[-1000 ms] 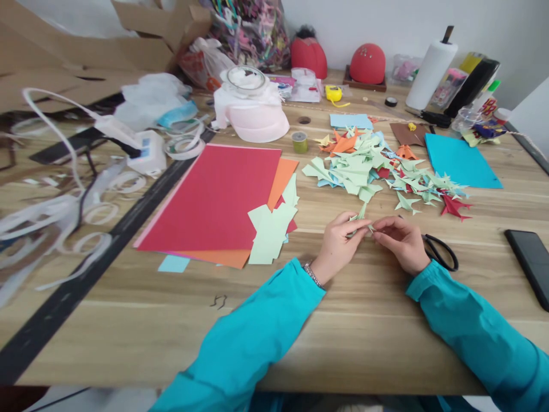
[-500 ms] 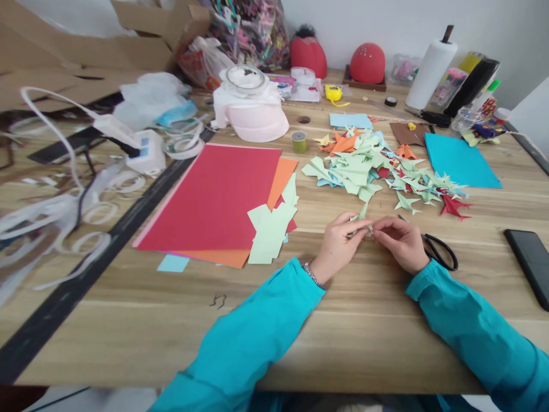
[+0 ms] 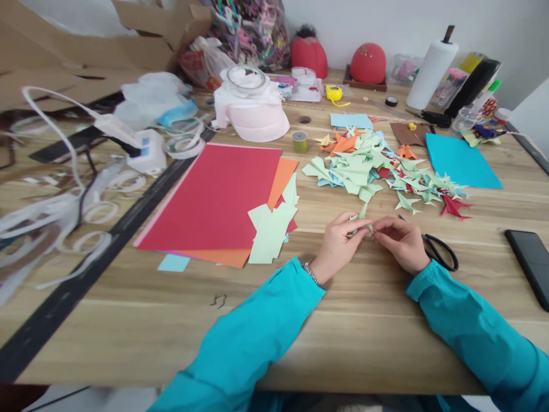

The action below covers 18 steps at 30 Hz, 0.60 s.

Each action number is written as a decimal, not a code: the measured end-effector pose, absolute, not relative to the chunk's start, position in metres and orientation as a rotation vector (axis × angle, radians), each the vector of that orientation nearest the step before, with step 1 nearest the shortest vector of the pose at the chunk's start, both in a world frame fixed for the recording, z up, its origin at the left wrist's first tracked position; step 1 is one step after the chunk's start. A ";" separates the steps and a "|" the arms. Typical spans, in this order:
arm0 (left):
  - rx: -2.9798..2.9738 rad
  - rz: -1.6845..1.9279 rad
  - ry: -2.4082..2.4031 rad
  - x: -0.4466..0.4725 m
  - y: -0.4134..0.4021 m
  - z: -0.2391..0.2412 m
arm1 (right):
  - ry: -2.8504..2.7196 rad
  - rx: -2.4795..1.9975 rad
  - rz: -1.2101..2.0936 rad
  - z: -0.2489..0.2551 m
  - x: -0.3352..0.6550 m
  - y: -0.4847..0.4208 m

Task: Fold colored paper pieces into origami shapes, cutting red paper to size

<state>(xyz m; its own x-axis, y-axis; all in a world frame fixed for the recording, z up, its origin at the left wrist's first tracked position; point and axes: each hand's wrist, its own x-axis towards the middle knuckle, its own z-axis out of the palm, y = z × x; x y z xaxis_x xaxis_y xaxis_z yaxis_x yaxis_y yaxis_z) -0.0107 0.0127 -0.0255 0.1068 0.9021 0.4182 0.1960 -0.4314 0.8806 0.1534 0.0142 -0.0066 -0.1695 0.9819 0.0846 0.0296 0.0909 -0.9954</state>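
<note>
My left hand (image 3: 339, 243) pinches a green paper (image 3: 363, 211) near the pile (image 3: 355, 166), its middle hidden in my grasp. I can't tell whether my right hand (image 3: 401, 243), bunched at its tip, grips it; that hand covers part of the scissors (image 3: 453, 257).

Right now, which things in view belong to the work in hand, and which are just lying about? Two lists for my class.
Belongs, as it appears:
green paper piece, held in the left hand, right hand at its tip
pile of folded paper
green paper cutouts
perhaps the black scissors

Lying about, apparently:
black phone
yellow tape measure
white power adapter
</note>
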 end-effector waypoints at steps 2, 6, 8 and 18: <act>1.731 1.372 1.069 -0.011 0.013 -0.026 | -1.405 -1.108 1.240 -0.006 0.153 0.014; 1.743 1.381 1.071 -0.011 0.012 -0.024 | -1.378 -1.111 1.279 -0.006 0.154 0.015; 1.767 1.390 1.078 -0.011 0.011 -0.022 | -1.365 -1.109 1.310 -0.006 0.154 0.015; 1.887 1.486 1.051 -0.010 0.010 -0.026 | -1.343 -1.092 1.396 -0.006 0.157 0.018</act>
